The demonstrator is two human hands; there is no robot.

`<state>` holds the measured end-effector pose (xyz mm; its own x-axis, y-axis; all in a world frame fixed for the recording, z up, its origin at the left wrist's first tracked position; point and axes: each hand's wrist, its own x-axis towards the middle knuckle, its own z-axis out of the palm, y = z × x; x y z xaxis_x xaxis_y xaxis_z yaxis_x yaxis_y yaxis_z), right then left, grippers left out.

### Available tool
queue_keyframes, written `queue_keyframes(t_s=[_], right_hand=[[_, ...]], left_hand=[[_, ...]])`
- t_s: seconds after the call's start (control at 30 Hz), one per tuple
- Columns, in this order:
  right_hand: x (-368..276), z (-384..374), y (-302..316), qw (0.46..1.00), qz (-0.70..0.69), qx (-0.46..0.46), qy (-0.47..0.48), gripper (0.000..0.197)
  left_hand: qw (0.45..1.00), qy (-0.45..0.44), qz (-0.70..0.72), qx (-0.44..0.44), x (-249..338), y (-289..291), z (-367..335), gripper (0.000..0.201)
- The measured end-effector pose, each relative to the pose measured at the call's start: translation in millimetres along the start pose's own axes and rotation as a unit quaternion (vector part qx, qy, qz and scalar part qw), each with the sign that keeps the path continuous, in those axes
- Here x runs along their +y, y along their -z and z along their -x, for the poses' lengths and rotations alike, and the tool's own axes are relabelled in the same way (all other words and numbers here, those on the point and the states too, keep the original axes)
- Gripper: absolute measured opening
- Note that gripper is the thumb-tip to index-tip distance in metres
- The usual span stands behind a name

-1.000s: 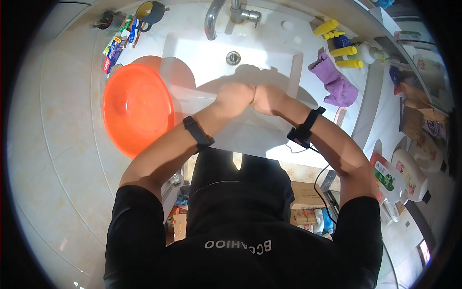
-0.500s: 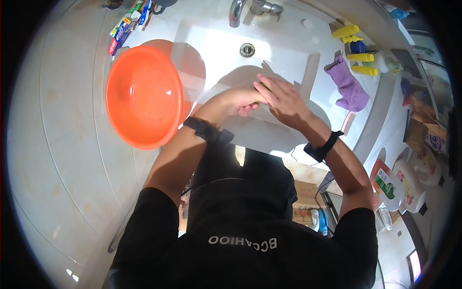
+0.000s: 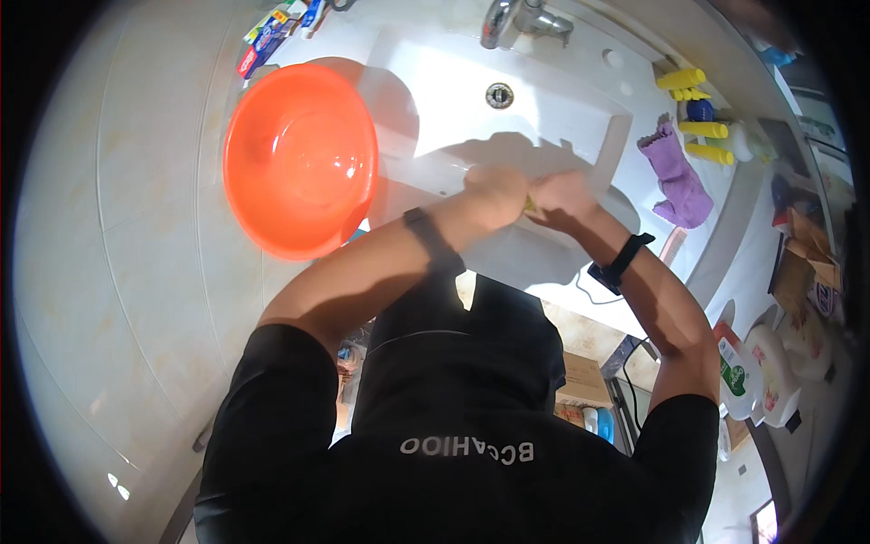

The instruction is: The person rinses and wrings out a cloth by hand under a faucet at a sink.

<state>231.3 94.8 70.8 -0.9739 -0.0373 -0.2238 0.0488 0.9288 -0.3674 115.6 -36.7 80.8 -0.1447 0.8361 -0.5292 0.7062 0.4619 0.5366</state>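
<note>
Over the front part of the white sink (image 3: 435,145), my two hands are closed side by side, almost touching. Between them shows a small yellow-green thing (image 3: 529,205), mostly hidden by the fingers; its kind cannot be made out. My left hand (image 3: 495,194) is curled round one side of it and blurred by motion. Curled on the other side of it is my right hand (image 3: 564,196), also a little blurred. A dark strap sits round each forearm or wrist.
An orange basin (image 3: 304,163) stands left of the sink, with toothpaste boxes (image 3: 265,43) behind it. The faucet (image 3: 498,23) rises at the back above the drain (image 3: 499,95). On the right ledge lie a purple cloth (image 3: 678,181) and yellow-capped bottles (image 3: 707,129).
My right hand lay flat over the left with fingers stretched; now both are closed side by side on the yellow-green thing. The whole view has shifted slightly.
</note>
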Motion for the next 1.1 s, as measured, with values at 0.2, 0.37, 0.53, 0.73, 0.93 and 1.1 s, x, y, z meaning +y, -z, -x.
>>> queue_keyframes(t_s=[0.2, 0.37, 0.53, 0.73, 0.93, 1.1], right_hand=[[24.3, 0.2, 1.4, 0.965, -0.219, -0.101, -0.104, 0.026], [25.5, 12.0, 4.3, 0.888, -0.413, -0.132, -0.152, 0.023], [22.5, 13.5, 12.7, 0.779, -0.572, -0.171, -0.194, 0.015], [8.2, 10.9, 21.0, 0.639, -0.678, -0.24, -0.274, 0.018], [-12.1, 7.2, 26.8, 0.803, -0.577, -0.034, -0.142, 0.035], [-13.0, 15.8, 45.6, 0.824, -0.555, -0.052, -0.097, 0.046]], left_hand=[[0.964, -0.045, -0.257, 0.049, 17.0, 14.9, -13.4, 0.012], [0.966, -0.08, -0.226, 0.095, 12.4, 6.4, -15.6, 0.011], [0.942, -0.159, -0.14, 0.26, 3.2, 3.9, -11.2, 0.011], [0.929, -0.164, -0.184, 0.277, -3.8, 12.1, 0.0, 0.011], [0.952, 0.0, -0.023, 0.306, 13.8, 19.9, 25.6, 0.033], [0.927, 0.006, 0.149, 0.344, 29.8, 8.5, 69.6, 0.067]])
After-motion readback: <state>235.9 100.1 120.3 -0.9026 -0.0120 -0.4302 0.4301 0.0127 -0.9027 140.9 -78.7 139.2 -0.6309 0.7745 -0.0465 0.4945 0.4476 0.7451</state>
